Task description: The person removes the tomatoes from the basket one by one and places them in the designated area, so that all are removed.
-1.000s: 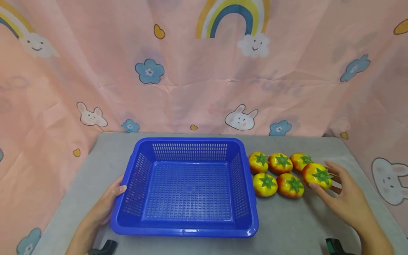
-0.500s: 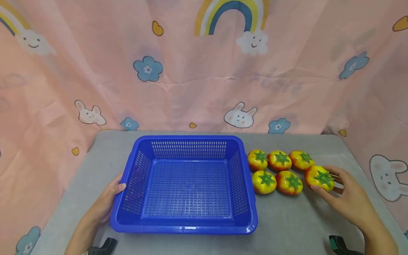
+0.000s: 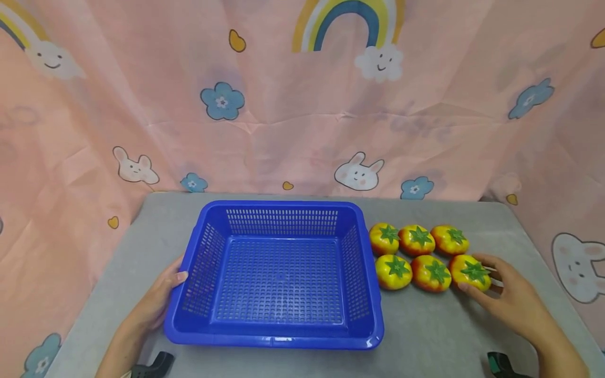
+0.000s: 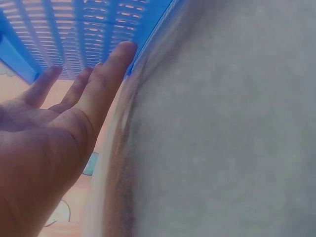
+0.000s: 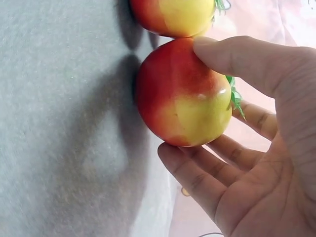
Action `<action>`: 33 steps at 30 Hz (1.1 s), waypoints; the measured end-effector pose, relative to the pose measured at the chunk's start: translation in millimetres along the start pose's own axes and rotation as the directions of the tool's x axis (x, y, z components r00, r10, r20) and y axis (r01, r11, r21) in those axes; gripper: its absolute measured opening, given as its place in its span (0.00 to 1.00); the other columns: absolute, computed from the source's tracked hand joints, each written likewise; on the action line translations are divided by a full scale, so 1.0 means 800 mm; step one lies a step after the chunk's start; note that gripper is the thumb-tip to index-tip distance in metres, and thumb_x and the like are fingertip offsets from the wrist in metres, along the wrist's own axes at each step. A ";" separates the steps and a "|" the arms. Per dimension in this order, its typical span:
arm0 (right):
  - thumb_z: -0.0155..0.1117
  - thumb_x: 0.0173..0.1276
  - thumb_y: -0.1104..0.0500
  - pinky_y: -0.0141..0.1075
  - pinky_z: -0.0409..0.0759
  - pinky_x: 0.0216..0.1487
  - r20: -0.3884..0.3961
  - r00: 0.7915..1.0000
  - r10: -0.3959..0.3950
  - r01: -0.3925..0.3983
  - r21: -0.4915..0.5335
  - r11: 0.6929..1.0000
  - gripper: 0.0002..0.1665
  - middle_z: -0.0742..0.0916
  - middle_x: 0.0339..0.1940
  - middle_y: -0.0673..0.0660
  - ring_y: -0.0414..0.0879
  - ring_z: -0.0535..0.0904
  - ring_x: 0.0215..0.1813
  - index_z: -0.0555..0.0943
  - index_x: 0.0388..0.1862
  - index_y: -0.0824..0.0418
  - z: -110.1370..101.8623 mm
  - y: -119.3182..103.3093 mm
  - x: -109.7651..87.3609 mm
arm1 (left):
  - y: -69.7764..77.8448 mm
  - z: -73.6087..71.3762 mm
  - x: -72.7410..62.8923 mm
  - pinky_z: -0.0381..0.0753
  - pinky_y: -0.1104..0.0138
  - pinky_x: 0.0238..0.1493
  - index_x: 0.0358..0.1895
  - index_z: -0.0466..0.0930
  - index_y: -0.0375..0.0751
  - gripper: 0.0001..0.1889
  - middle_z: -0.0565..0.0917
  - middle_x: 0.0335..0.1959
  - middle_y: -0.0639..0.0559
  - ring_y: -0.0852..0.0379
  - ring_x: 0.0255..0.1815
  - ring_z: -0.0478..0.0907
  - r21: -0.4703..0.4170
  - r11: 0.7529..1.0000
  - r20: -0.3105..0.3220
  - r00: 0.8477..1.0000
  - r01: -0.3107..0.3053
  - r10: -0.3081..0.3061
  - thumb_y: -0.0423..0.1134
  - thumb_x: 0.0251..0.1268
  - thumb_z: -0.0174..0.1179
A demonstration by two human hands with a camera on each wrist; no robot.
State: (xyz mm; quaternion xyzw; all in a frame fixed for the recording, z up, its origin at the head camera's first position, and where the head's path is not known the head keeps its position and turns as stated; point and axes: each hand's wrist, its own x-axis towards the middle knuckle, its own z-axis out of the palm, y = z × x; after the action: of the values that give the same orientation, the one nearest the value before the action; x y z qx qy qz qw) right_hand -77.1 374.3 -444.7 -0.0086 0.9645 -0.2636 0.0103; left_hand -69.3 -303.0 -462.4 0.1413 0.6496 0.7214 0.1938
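Note:
A blue plastic basket [image 3: 279, 338] with slotted walls stands on the grey table, nothing inside it. My left hand [image 3: 156, 299] holds its left side, thumb over the rim. In the left wrist view the fingers [image 4: 106, 74] lie along the slotted outer wall. To the basket's right, my right hand [image 3: 512, 294] grips a red-and-yellow toy tomato [image 3: 470, 272] with a green star-shaped top. The right wrist view shows the thumb on one side of this tomato [image 5: 185, 98] and fingertips on the opposite side. It sits at the right end of the front row, close beside its neighbour.
Three more toy tomatoes [image 3: 417, 240] form a back row, and two others [image 3: 431, 274] fill out the front row beside the basket's right wall. A pink patterned curtain [image 3: 283, 131] hangs behind and around the grey table [image 3: 425, 331].
My right hand has lowered the toy tomato from in front of the back row to the front row's right end. The left hand stays at the basket.

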 end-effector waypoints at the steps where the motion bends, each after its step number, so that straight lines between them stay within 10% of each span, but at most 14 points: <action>1: 0.79 0.67 0.51 0.66 0.82 0.50 -0.001 1.000 -0.006 0.006 0.005 1.000 0.46 0.75 0.66 0.81 0.78 0.77 0.58 0.68 0.73 0.72 0.000 0.000 0.000 | 0.000 0.000 0.000 0.88 0.59 0.60 0.84 0.27 0.27 0.35 0.79 0.67 0.67 0.60 0.65 0.83 -0.003 1.000 0.001 1.000 -0.001 0.001 0.36 0.83 0.31; 7: 0.79 0.67 0.52 0.53 0.88 0.46 0.003 1.000 -0.003 0.003 0.013 1.000 0.46 0.74 0.66 0.80 0.77 0.76 0.59 0.69 0.74 0.72 0.001 0.001 0.000 | -0.002 0.000 0.000 0.88 0.59 0.59 0.86 0.31 0.32 0.35 0.79 0.68 0.66 0.60 0.65 0.83 0.007 1.000 0.006 1.000 -0.007 0.007 0.36 0.83 0.31; 20: 0.74 0.72 0.45 0.74 0.77 0.56 0.075 0.995 0.063 -0.066 0.033 0.997 0.50 0.71 0.70 0.84 0.81 0.74 0.62 0.63 0.78 0.73 0.001 0.000 0.000 | -0.005 -0.003 0.001 0.88 0.60 0.60 0.87 0.41 0.44 0.32 0.80 0.69 0.66 0.59 0.66 0.82 -0.015 1.000 0.018 1.000 -0.019 0.020 0.35 0.83 0.30; 26: 0.75 0.70 0.46 0.69 0.79 0.55 0.056 0.998 0.037 -0.039 0.033 0.999 0.50 0.73 0.69 0.82 0.78 0.74 0.63 0.64 0.76 0.74 0.004 0.000 0.002 | -0.006 -0.003 -0.002 0.88 0.61 0.59 0.85 0.31 0.32 0.35 0.78 0.68 0.69 0.61 0.66 0.82 0.016 1.000 -0.004 1.000 -0.005 0.005 0.35 0.83 0.31; 33: 0.74 0.71 0.44 0.73 0.77 0.55 0.061 0.997 0.055 -0.056 0.024 0.998 0.53 0.72 0.70 0.83 0.81 0.74 0.62 0.62 0.78 0.74 0.002 0.000 0.004 | -0.006 -0.003 0.000 0.88 0.60 0.59 0.87 0.39 0.42 0.33 0.81 0.67 0.66 0.60 0.64 0.83 0.004 1.000 0.009 1.000 -0.019 0.019 0.35 0.83 0.30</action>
State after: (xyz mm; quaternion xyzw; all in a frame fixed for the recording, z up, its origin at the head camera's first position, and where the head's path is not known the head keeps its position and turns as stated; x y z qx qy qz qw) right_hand -80.2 373.2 -446.4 0.0105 0.9602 -0.2753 0.0469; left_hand -69.9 -305.0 -467.2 0.1513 0.6490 0.7211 0.1895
